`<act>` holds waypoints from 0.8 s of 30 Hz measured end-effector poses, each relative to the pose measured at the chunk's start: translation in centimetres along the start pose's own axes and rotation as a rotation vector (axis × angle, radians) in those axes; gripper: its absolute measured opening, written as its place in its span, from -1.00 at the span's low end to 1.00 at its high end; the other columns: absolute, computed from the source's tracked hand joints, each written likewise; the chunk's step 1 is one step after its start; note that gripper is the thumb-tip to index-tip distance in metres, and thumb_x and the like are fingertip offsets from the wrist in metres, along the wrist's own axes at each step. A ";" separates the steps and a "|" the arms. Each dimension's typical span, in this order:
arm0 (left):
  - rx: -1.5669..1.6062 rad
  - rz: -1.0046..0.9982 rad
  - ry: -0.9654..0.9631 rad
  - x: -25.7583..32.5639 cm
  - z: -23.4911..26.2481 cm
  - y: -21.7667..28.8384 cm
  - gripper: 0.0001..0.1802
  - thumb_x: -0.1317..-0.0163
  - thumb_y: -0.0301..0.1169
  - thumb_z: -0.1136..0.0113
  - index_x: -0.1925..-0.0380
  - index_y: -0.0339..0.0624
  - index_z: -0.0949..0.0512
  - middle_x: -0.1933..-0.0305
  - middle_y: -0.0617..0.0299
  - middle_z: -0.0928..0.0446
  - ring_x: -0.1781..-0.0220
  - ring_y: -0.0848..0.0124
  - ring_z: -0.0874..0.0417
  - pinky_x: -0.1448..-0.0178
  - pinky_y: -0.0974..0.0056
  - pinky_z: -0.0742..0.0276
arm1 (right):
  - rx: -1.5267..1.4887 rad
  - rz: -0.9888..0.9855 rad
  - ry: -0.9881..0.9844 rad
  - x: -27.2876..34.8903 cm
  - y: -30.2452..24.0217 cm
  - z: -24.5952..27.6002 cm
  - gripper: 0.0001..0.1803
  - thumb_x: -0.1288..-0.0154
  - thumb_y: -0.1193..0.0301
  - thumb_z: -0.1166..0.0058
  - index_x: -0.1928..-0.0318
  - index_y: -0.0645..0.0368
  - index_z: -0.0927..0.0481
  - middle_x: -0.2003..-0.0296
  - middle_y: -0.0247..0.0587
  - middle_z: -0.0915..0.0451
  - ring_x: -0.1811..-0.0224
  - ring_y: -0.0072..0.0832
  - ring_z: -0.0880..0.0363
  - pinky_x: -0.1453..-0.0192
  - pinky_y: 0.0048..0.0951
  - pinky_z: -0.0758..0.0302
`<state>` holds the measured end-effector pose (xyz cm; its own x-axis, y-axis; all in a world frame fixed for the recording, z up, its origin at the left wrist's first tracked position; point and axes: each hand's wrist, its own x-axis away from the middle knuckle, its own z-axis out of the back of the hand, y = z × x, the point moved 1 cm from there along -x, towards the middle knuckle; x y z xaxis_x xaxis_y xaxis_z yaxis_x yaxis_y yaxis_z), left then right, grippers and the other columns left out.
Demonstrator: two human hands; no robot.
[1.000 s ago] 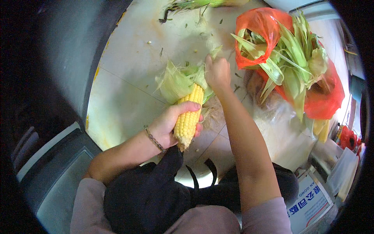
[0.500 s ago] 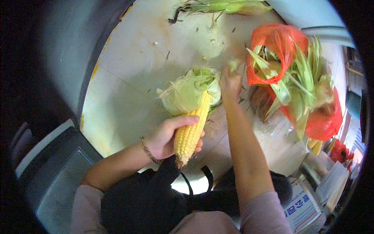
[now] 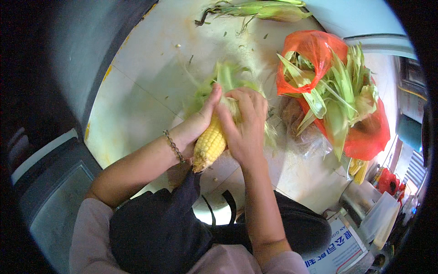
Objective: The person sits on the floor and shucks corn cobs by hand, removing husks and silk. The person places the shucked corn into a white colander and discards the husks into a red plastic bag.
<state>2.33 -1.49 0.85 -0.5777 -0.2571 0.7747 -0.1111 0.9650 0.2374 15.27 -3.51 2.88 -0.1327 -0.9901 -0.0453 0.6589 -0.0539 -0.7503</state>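
Corn cob (image 3: 210, 144) sits between our hands, above floor (image 3: 137, 112), bare end toward us. Left hand (image 3: 194, 128) cups its side, fingers mostly hidden, can't tell how far closed. Right hand (image 3: 246, 122) has fingers curled over husk (image 3: 226, 73) at far end. Cob's probably firm, lightish; husk soft, kinda slippery, so we'd grip cob mid-length.

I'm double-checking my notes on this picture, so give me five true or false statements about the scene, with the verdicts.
1. The left hand and right hand are both on one corn ear. True.
2. A bracelet circles the right wrist. False: it is on the left wrist.
3. Pale husks lie against red plastic. True.
4. The visible kernels are purple. False: they are yellow.
5. Green husk shows near the picture's top edge. True.
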 end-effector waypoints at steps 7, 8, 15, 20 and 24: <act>-0.071 0.113 -0.089 1.2 0.6 -2.9 -0.44 -0.16 -0.03 -0.18 0.09 -0.32 -0.42 0.42 0.10 -0.55 0.48 0.40 -0.60 0.39 0.37 -0.59 | 0.015 -0.333 0.031 -3.7 6.2 -2.1 -0.66 -0.15 0.21 -0.08 0.40 0.31 -0.62 0.59 0.20 -0.52 0.50 0.09 -0.55 0.33 -0.13 -0.51; -0.095 0.141 -0.102 1.4 0.6 -2.9 -0.47 -0.16 -0.08 -0.19 0.09 -0.32 -0.41 0.42 0.10 -0.55 0.48 0.41 -0.60 0.38 0.37 -0.59 | 0.040 -0.350 0.023 -3.9 7.0 -2.4 -0.66 -0.15 0.22 -0.07 0.39 0.30 -0.63 0.56 0.21 -0.53 0.48 0.08 -0.56 0.31 -0.13 -0.51; -0.228 0.157 -0.093 1.6 0.0 -2.7 -0.56 -0.12 -0.20 -0.24 0.14 -0.30 -0.42 0.40 0.11 -0.55 0.48 0.40 -0.60 0.41 0.35 -0.58 | 0.094 -0.474 0.079 -4.2 15.0 -4.7 -0.68 -0.11 0.29 -0.02 0.45 0.37 -0.59 0.50 0.27 -0.54 0.40 0.07 -0.59 0.24 -0.12 -0.50; -0.205 0.171 -0.117 0.5 1.2 -2.0 -0.52 -0.12 -0.23 -0.21 0.04 -0.31 -0.39 0.24 0.10 -0.54 0.44 0.38 -0.60 0.40 0.32 -0.60 | 0.296 -0.624 0.061 -4.3 17.0 -6.0 -0.64 -0.14 0.23 0.06 0.34 0.30 -0.63 0.40 0.25 -0.57 0.30 0.09 -0.58 0.13 -0.07 -0.51; -0.009 0.282 -0.122 0.5 3.2 -0.7 -0.47 -0.15 -0.26 -0.17 -0.06 -0.28 -0.32 0.14 0.06 -0.52 0.39 0.37 -0.59 0.40 0.30 -0.61 | 0.279 -0.585 -0.139 -6.1 14.2 -5.6 -0.50 -0.24 0.13 0.11 -0.07 0.19 -0.47 0.21 0.15 -0.59 0.11 0.01 -0.57 0.01 -0.04 -0.47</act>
<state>-0.50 -2.18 -0.81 -0.6775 0.0294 0.7349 0.0744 0.9968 0.0287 21.30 2.54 -11.21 -0.4426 -0.7936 0.4175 0.6764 -0.6011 -0.4256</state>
